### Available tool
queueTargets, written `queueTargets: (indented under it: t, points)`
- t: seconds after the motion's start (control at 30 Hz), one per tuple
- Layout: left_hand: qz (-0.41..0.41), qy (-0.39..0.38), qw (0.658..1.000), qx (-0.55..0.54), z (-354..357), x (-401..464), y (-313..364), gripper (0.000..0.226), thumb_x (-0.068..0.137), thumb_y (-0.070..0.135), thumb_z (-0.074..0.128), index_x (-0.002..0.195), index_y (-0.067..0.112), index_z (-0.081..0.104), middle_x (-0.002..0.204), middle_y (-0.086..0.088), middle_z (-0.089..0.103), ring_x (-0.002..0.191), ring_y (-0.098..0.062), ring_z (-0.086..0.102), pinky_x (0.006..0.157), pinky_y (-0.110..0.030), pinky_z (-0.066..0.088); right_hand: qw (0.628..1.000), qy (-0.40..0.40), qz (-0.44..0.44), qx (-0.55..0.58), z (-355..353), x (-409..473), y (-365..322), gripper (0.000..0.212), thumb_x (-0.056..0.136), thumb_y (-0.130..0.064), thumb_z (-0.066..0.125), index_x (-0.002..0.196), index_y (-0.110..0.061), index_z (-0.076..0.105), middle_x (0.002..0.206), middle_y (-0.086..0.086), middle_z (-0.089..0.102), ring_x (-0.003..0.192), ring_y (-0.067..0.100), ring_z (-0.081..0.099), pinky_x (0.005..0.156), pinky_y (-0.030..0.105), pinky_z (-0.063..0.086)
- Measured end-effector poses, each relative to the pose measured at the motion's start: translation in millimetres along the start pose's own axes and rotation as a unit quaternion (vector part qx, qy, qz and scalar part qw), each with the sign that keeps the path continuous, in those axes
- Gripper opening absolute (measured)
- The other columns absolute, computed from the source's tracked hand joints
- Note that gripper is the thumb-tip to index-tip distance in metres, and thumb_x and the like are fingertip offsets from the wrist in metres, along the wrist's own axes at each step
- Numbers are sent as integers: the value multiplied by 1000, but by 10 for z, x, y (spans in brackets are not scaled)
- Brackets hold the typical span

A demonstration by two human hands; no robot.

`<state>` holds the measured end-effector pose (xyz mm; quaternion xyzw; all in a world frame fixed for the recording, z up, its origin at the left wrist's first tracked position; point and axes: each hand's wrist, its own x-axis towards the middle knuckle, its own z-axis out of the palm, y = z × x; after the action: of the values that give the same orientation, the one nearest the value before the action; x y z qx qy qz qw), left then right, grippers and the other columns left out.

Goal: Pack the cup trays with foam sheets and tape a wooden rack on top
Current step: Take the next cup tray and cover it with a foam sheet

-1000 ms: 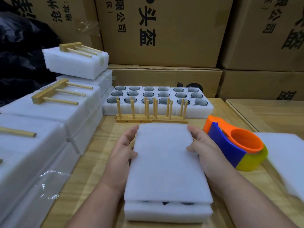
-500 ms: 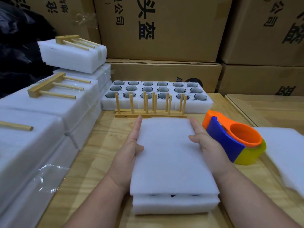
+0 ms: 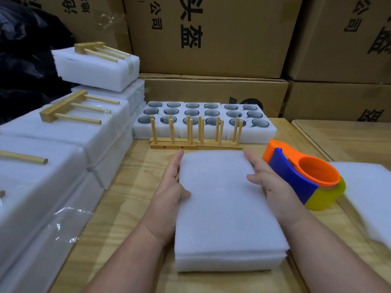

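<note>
A white foam sheet (image 3: 222, 197) lies flat on a foam cup tray (image 3: 228, 263) on the wooden table in front of me. My left hand (image 3: 169, 193) presses the stack's left side with straight fingers, thumb on top. Against the right side rests my right hand (image 3: 268, 182), fingers straight, thumb on the sheet. Two wooden peg racks (image 3: 196, 142) stand upright just beyond the stack. Behind them sit three foam trays with grey cups (image 3: 203, 117). An orange and blue tape dispenser (image 3: 304, 176) lies right of my right hand.
Finished foam packs with racks taped on top (image 3: 69, 127) are stacked along the left. Loose foam sheets (image 3: 368, 195) lie at the right edge. Cardboard boxes (image 3: 211, 34) wall off the back. A second table (image 3: 347, 134) adjoins at the right.
Both hands slid along the stack's sides and their fingers straightened. The foam sheet now sits squarely over the tray, hiding the cups that showed under its near edge.
</note>
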<state>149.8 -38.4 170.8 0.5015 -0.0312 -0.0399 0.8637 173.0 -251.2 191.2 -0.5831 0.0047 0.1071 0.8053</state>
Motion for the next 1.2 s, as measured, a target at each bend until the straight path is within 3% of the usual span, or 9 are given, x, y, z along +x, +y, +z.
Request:
queueTargets:
  t: [0.1, 0.27, 0.43, 0.6, 0.77, 0.93, 1.0, 1.1, 1.2]
  points:
    - [-2, 2, 1000, 15, -22, 10, -13, 86, 58, -1, 44, 133, 41, 54, 112, 13, 76, 98, -15, 75, 66, -31, 60, 998, 10, 18, -61, -13, 54, -12, 74, 83, 11, 49, 123, -50, 61, 123, -17, 55, 108, 18, 63, 60, 24, 60]
    - [1, 6, 999, 33, -47, 8, -18, 87, 60, 1, 45, 137, 40, 54, 114, 12, 75, 101, -17, 75, 69, -33, 60, 991, 32, 33, -127, -18, 113, 1, 82, 79, 16, 49, 92, -64, 65, 113, -25, 48, 104, 14, 58, 59, 22, 58]
    - [1, 0, 1000, 31, -60, 15, -21, 87, 59, 1, 45, 137, 39, 56, 112, 9, 76, 99, -18, 75, 69, -34, 60, 992, 31, 37, -116, -33, 103, 28, 84, 79, 17, 45, 101, -61, 64, 131, -13, 50, 114, 18, 59, 72, 32, 59]
    - [6, 9, 1000, 26, -51, 8, -22, 88, 58, 1, 45, 137, 38, 56, 109, 8, 76, 96, -18, 75, 67, -34, 60, 989, 45, 66, -121, 25, 100, -39, 88, 79, 24, 39, 104, -58, 60, 113, -18, 48, 96, 12, 57, 51, 22, 56]
    - [5, 15, 1000, 16, -36, 1, -14, 88, 58, 1, 45, 136, 39, 57, 107, 9, 75, 96, -19, 75, 70, -35, 60, 992, 53, 70, -91, 34, 34, -27, 91, 73, 24, 36, 93, -59, 68, 125, -11, 52, 99, 15, 64, 61, 31, 59]
    - [10, 24, 1000, 18, -69, 24, -34, 84, 58, 3, 47, 132, 42, 61, 107, 11, 74, 99, -21, 73, 77, -41, 59, 989, 58, 67, -115, 75, -33, -85, 92, 70, 27, 36, 103, -54, 64, 114, -19, 53, 98, 13, 60, 60, 30, 56]
    - [15, 30, 999, 5, -72, 36, -34, 78, 61, 5, 47, 127, 41, 64, 108, 10, 75, 96, -22, 74, 73, -40, 60, 989, 54, 50, -132, 86, -93, -127, 87, 62, 17, 47, 114, -50, 66, 118, -17, 64, 99, 15, 69, 65, 28, 57]
    - [29, 82, 996, -24, -74, 72, -28, 58, 68, 11, 52, 114, 38, 73, 110, -1, 77, 76, -20, 71, 59, -34, 55, 986, 66, -8, -155, 105, -166, -238, 70, 85, 13, 50, 129, -39, 64, 116, -24, 72, 99, -4, 71, 67, 15, 56]
    - [57, 188, 981, -8, -131, 125, -36, 26, 84, 22, 65, 104, 33, 78, 99, 0, 73, 90, -19, 65, 81, -39, 50, 969, 117, -73, -204, 119, -221, -380, 52, 94, 7, 55, 122, -33, 72, 125, -19, 70, 115, -7, 62, 82, 15, 49]
